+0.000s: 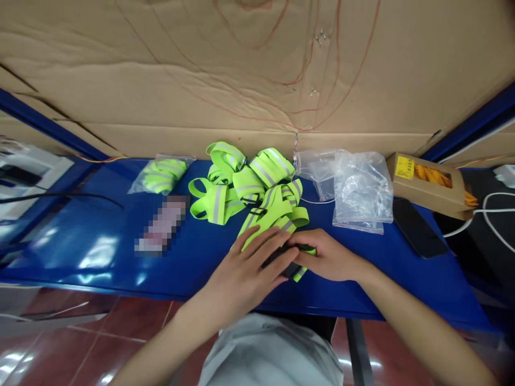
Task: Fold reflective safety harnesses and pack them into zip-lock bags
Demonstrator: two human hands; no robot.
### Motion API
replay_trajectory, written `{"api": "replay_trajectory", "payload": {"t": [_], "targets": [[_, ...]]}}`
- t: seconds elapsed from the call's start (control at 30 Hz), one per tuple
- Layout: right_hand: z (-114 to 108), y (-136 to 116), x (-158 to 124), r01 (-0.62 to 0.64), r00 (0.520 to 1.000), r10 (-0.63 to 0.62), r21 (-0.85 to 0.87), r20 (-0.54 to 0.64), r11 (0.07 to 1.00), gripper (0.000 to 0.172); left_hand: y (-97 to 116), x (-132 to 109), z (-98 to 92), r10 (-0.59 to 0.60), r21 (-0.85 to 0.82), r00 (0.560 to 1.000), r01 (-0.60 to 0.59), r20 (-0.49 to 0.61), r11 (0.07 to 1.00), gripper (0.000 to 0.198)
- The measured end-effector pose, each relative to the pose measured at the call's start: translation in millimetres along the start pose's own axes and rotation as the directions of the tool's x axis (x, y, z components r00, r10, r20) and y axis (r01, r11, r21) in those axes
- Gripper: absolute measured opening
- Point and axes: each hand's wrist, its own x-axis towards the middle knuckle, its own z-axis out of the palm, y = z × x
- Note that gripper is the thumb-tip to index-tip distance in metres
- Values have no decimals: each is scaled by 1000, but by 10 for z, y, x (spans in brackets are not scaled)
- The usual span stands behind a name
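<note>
A fluorescent yellow-green reflective strap with grey bands runs from the pile down under my fingers at the front of the blue table. My left hand lies across it, fingers bent over the strap and a black part that looks like a buckle. Against its right side, my right hand is closed, with thumb and forefinger gripping the strap by the black part. My fingers cover much of that part. Just beyond my hands are several rolled reflective straps, some with black buckles.
On the blue table, a bagged strap and a pixelated item lie left. Clear plastic bags, a dark phone and a windowed cardboard box are right. A cardboard wall stands behind.
</note>
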Motion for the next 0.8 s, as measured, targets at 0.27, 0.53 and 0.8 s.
{"api": "replay_trajectory", "payload": {"t": [0.27, 0.53, 0.8], "targets": [[93, -64, -52, -1, 974, -154, -676, -169, 737, 72, -293, 22, 109, -120, -89, 992, 116, -32, 989, 30], [216, -15, -85, 39, 963, -255, -886, -91, 463, 71, -223, 51, 181, -171, -116, 985, 170, -1, 979, 39], [250, -28, -60, -48, 977, -167, -899, -133, 434, 71, -184, 120, 123, -118, 97, 992, 121, -34, 988, 18]]}}
